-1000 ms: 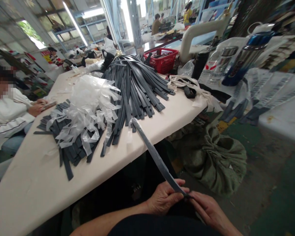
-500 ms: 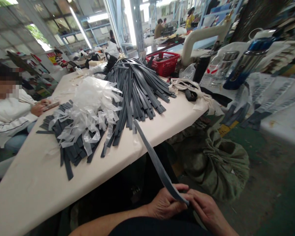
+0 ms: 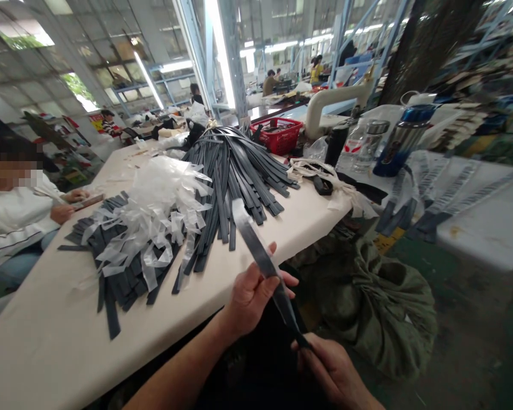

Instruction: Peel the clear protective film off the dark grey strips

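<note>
Both hands pinch one dark strip [image 3: 260,256] across the near edge of the table [image 3: 47,353].
The left hand [image 3: 247,299] pinches the strip partway along between thumb and fingers, some fingertips spread behind it; the right hand [image 3: 328,364] pinches its near end at about 4 o'clock from the left, and the strip's pale, glossy far end points to 11 o'clock. From the left hand, a fanned bundle of dark strips [image 3: 224,182] lies near 12 o'clock, with a red basket [image 3: 282,142] beyond; a heap of clear film pieces [image 3: 162,196] sits on more dark pieces [image 3: 126,285] towards 10 o'clock. A blue and silver bottle [image 3: 404,142] stands at 2 o'clock, a green sack [image 3: 393,327] lies at 3, and a co-worker [image 3: 15,222] sits around 9 to 10.
</note>
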A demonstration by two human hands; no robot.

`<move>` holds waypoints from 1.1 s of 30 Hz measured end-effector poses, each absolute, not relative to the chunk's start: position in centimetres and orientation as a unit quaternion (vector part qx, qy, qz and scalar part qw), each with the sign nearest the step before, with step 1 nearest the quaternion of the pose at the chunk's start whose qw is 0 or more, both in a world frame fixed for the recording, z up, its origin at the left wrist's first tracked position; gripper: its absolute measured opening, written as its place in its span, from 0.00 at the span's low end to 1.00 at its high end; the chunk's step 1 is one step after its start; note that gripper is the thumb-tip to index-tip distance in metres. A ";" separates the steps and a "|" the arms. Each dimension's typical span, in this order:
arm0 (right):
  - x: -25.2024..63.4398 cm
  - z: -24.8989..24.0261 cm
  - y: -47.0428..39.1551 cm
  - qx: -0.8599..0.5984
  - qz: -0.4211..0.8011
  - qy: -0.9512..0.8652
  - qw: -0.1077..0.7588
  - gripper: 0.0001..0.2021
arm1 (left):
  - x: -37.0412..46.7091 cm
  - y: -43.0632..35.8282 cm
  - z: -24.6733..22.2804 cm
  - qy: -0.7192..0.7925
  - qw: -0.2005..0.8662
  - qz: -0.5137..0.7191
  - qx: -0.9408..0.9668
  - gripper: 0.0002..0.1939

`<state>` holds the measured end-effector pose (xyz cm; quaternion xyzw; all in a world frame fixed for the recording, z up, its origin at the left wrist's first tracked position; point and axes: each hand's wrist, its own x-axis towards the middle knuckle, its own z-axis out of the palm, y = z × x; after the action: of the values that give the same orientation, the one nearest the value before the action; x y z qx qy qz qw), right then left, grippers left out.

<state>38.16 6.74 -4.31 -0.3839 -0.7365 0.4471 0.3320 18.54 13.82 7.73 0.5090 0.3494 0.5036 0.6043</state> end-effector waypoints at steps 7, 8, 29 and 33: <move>36.7 -3.0 8.7 -0.424 0.527 -0.647 0.351 0.22 | 18.0 17.9 7.6 0.358 0.629 0.525 0.448 0.37; 36.7 -3.4 8.5 -0.435 0.532 -0.638 0.347 0.23 | 18.1 18.2 6.7 0.373 0.642 0.514 0.430 0.37; 36.0 -6.7 6.3 -0.517 0.511 -0.604 0.326 0.30 | 20.8 13.0 -1.5 0.455 0.728 0.456 0.235 0.23; 36.1 -5.8 7.4 -0.504 0.526 -0.600 0.330 0.28 | 21.3 11.8 -1.6 0.443 0.730 0.465 0.232 0.22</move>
<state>36.05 7.39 -5.82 -0.5044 -0.5996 0.5263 0.3302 21.27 11.80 -1.61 0.2323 0.4432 0.4655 0.7300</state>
